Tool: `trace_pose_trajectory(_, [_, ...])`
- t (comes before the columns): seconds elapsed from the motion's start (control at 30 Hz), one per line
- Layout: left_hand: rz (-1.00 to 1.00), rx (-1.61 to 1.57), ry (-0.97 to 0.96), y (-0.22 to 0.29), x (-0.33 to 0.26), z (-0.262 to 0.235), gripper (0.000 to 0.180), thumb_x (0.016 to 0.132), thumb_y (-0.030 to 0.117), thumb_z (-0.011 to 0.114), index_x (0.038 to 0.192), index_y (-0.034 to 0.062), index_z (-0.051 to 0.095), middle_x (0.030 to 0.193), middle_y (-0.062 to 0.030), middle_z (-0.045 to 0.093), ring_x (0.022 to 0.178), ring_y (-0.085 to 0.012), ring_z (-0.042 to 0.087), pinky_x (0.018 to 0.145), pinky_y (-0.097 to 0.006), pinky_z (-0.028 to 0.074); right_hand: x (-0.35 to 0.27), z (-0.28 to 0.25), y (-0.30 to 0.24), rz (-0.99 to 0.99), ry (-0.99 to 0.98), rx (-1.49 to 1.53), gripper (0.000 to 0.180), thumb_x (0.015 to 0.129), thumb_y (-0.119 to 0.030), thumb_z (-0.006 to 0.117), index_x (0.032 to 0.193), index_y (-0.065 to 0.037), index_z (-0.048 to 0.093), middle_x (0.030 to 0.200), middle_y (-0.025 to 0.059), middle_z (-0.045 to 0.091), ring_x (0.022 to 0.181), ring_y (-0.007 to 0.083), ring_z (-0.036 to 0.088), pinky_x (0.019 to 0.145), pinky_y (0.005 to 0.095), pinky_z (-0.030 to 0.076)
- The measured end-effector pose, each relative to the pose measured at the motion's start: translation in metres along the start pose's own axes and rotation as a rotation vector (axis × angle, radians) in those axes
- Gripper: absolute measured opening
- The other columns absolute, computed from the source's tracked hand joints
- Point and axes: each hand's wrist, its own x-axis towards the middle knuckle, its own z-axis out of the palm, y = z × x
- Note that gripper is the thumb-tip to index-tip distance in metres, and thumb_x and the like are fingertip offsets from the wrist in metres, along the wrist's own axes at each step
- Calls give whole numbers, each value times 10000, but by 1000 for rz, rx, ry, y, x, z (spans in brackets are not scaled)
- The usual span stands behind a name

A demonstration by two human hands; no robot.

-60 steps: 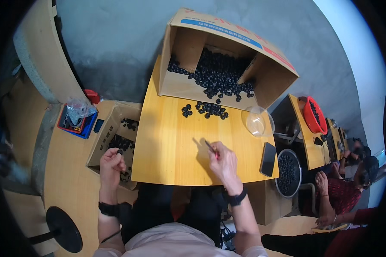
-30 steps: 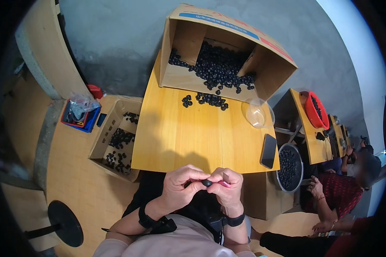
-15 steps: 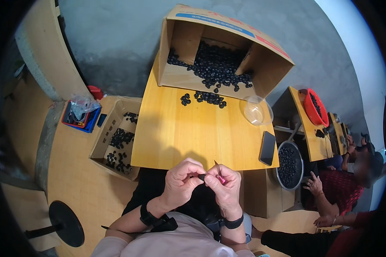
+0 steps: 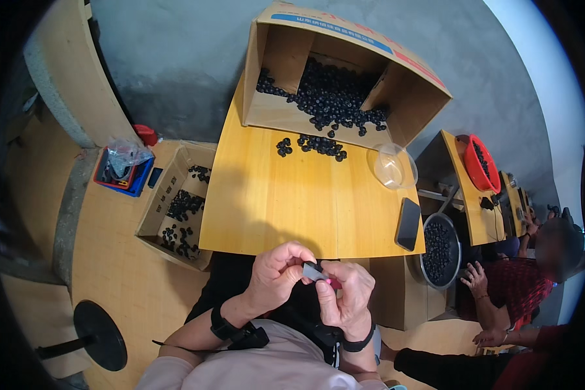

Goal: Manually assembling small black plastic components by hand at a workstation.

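Just off the table's near edge, my two hands work close together. My left hand (image 4: pixel 273 278) is closed, pinching a small round black part (image 4: pixel 312 264) that is mostly hidden by the fingers and a blade. My right hand (image 4: pixel 352 294) is wrapped around a small knife (image 4: pixel 314 272); a bit of its pink handle shows between the fingers. The flat of the blade lies across the black part, pointing toward my left hand. Beyond, a loose pile of similar black parts (image 4: pixel 322 147) rests on the yellow table (image 4: pixel 273 208).
A cardboard box (image 4: pixel 286 119) on its side spills black parts at the table's back. A clear plastic bowl (image 4: pixel 392 168) and phone (image 4: pixel 407 224) lie right. An open carton (image 4: pixel 151 218) stands left. Rightward are a metal pan (image 4: pixel 440 253), red basin (image 4: pixel 480 162) and a seated person (image 4: pixel 507 279).
The knife blade, earlier upright, has swung down flat across the black part. My right hand has turned and shifted slightly right and down. My left hand keeps its pinch.
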Motion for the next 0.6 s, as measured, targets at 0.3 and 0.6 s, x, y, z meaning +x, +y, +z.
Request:
trace_pose_trajectory(0.3, [166, 391, 20, 11, 2, 1, 182, 781, -109, 467, 886, 15, 548, 758, -50, 560, 643, -113, 557, 588, -218, 456, 1, -1, 0, 25, -42, 35, 135, 746, -97, 631, 850, -35, 572, 629, 77, 589, 471, 207, 527, 451, 288, 396])
trace_pose_trajectory(0.6, [222, 480, 44, 8, 2, -1, 188, 749, -113, 485, 873, 12, 552, 758, -69, 571, 634, -136, 572, 584, -223, 461, -7, 3, 4, 86, -35, 148, 189, 756, -120, 637, 896, -12, 571, 656, 86, 592, 484, 202, 538, 473, 276, 418])
